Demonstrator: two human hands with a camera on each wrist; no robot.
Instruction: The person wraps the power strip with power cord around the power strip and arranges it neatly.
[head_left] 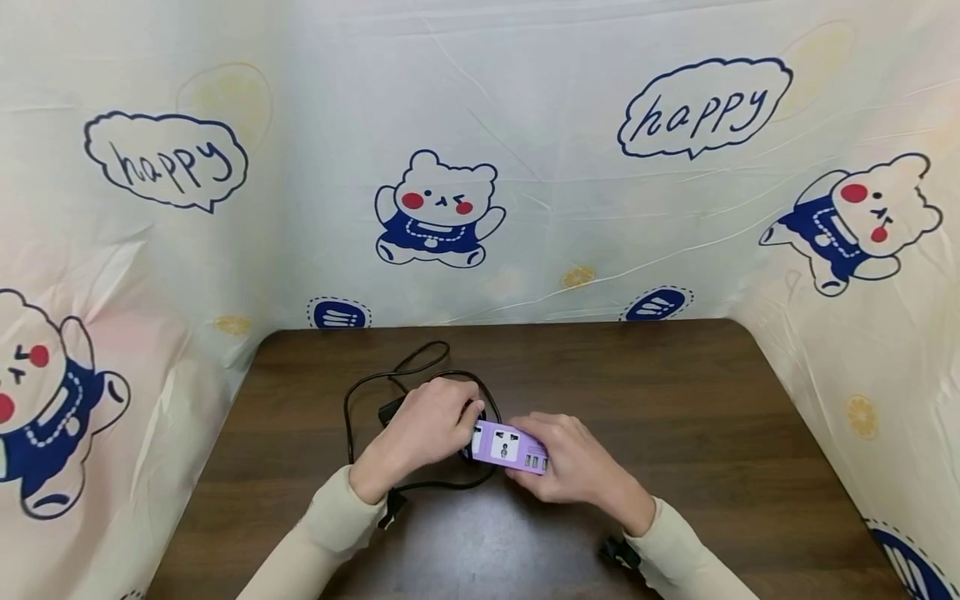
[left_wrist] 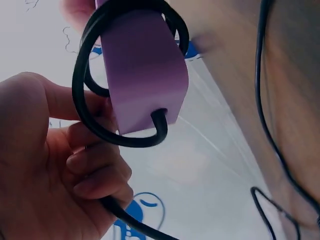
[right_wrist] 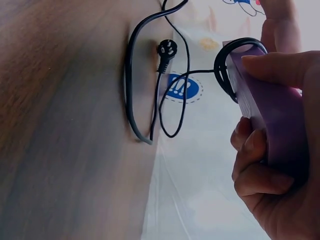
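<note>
A purple power strip (head_left: 510,450) with white sockets and several USB ports is held up over the table. My right hand (head_left: 573,458) grips its right end, with fingers and thumb around the body in the right wrist view. A black power cord (left_wrist: 137,141) comes out of the strip's other end and loops around the body. My left hand (head_left: 427,425) is at that end, fingers curled around the cord in the left wrist view. In the right wrist view, the cord's plug (right_wrist: 167,49) lies on the table, prongs visible.
Loose cord (head_left: 375,377) trails in loops over the brown wooden table (head_left: 675,383), left of centre. A printed curtain (head_left: 540,208) with bears and lettering rises behind the table and along both sides. Dark straps (head_left: 618,552) sit at the wrists.
</note>
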